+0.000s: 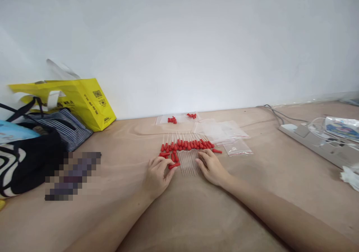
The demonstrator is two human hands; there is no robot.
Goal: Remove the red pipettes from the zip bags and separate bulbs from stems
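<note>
A row of clear droppers with red rubber bulbs (186,145) lies on the wooden table (179,214) in front of me. More clear tubes (188,163) lie between my hands. My left hand (157,176) rests on the table with fingers curled, pinching a red bulb (174,165) at the left end of the pile. My right hand (211,166) lies flat beside the tubes, fingers stretched toward the row. A loose red bulb (217,151) sits just right of the row.
Small clear zip bags (238,147) lie right of the droppers, and two more bags with red bulbs (179,119) sit near the wall. A yellow bag (84,100) and striped bags (36,147) stand at left. A power strip (316,143) with cables lies at right.
</note>
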